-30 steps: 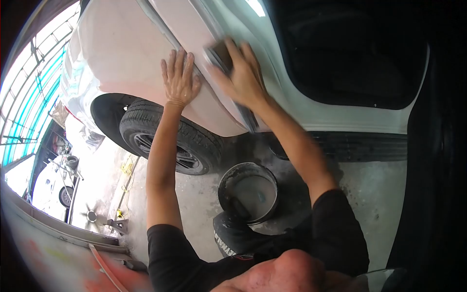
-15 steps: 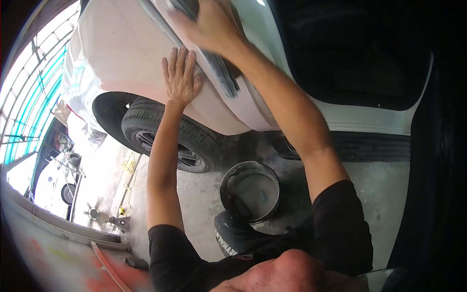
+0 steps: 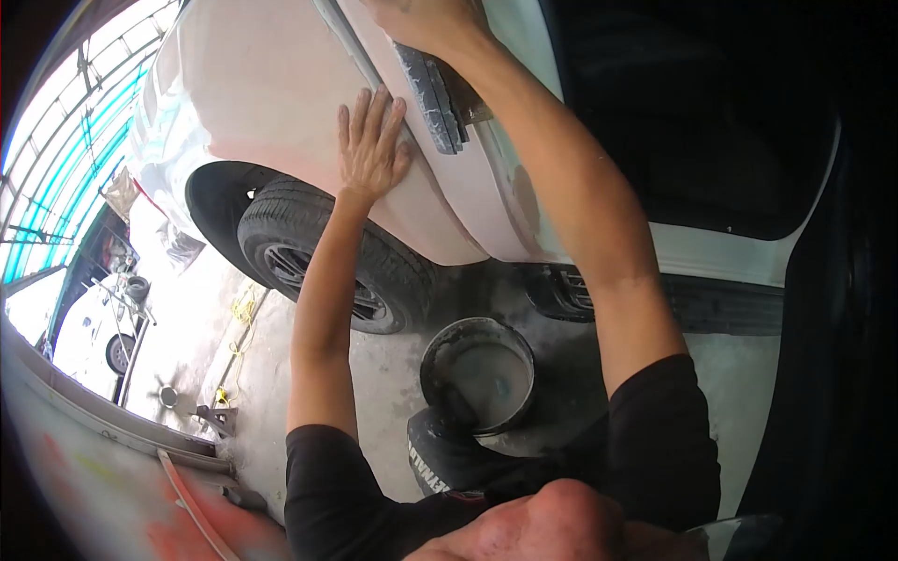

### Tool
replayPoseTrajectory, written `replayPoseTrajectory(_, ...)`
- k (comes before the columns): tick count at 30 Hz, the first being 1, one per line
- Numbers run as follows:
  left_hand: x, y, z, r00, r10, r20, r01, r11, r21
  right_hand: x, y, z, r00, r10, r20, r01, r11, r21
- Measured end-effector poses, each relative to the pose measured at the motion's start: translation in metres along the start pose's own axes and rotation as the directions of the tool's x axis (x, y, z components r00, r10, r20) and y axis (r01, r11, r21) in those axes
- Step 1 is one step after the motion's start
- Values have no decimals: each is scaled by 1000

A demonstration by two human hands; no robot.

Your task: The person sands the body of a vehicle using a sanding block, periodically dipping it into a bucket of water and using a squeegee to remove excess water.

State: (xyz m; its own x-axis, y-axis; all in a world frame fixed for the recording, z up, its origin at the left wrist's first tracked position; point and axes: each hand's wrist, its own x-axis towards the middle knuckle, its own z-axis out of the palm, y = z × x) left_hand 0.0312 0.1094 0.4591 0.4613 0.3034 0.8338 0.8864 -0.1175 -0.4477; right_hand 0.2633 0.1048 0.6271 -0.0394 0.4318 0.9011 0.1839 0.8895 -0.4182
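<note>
My left hand (image 3: 376, 148) lies flat with spread fingers on the pale, pinkish-white car body panel (image 3: 271, 93), above the rear of the wheel arch. My right hand (image 3: 432, 21) is at the top edge of the view, partly cut off, closed over a long dark sanding block (image 3: 433, 107). Grey residue streaks the block, which lies slantwise along the bodywork beside the panel gap. The fingertips of this hand are hidden. Below the car stands a black bucket (image 3: 428, 374) with cloudy grey liquid and a small bluish object in it.
A tyre (image 3: 383, 266) sits under the wheel arch, left of the bucket. The dark door opening (image 3: 692, 112) and a side step (image 3: 711, 294) are on the right. A yellow cord (image 3: 245, 307) and a metal stand (image 3: 217, 418) are on the concrete floor at left.
My right hand and the sanding block have slid upward along the bodywork. My left hand stays flat on the panel. The whole view has shifted slightly.
</note>
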Motion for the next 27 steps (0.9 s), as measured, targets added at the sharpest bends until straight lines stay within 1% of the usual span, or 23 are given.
replayPoseTrajectory(1,-2,1,-1,1000,0,7,0,1000,6,-10,16,5,996,-85,2,85,995,55)
replayPoseTrajectory(3,0,-3,3,1000,13,-4,-13,1000,19,-54,54,12,983,-172,-63,176,983,48)
replayPoseTrajectory(4,1,-3,3,1000,14,-15,-14,1000,13,-91,68,14,978,-171,-120,171,985,-12)
replayPoseTrajectory(6,0,-2,3,999,4,-36,-4,1000,-1,-137,93,14,990,-135,-30,134,991,-30)
replayPoseTrajectory(7,-2,-2,2,999,0,-34,0,1000,6,-135,92,15,990,-136,-36,135,990,-35)
replayPoseTrajectory(8,-2,-3,1,1000,2,-30,-1,1000,14,-118,85,17,985,-160,-64,159,987,-28)
replayPoseTrajectory(10,-4,-2,4,1000,-2,-31,3,1000,23,-55,52,19,973,-205,-108,205,979,-13)
replayPoseTrajectory(11,-3,-3,5,999,0,-33,1,1000,26,-22,21,7,996,-87,10,87,996,32)
replayPoseTrajectory(12,-2,-3,4,999,1,-32,0,1000,28,-1,1,-2,990,32,134,-41,997,62)
replayPoseTrajectory(15,-3,-1,5,999,0,-32,0,1000,12,-26,21,1,998,3,55,-1,1000,-22)
replayPoseTrajectory(16,-2,-2,7,999,9,-47,-9,1000,7,-56,56,15,977,-201,-68,203,979,31)
replayPoseTrajectory(17,-1,-3,8,998,16,-60,-16,1000,5,-95,60,8,989,-133,-61,130,990,-50)
replayPoseTrajectory(18,-1,-2,8,998,15,-63,-15,1000,9,-133,76,10,989,-125,-85,123,992,-27)
replayPoseTrajectory(21,-1,-2,7,997,27,-73,-26,1000,14,-234,106,0,995,69,71,-62,993,-96)
replayPoseTrajectory(23,-1,-4,10,998,31,-63,-28,999,35,-296,133,-2,994,83,71,-78,994,-75)
replayPoseTrajectory(24,-2,-5,10,998,34,-58,-32,998,49,-310,136,-2,994,88,69,-84,995,-61)
replayPoseTrajectory(27,-3,-5,12,995,57,-77,-52,997,59,-315,142,1,999,30,34,-28,997,-71)
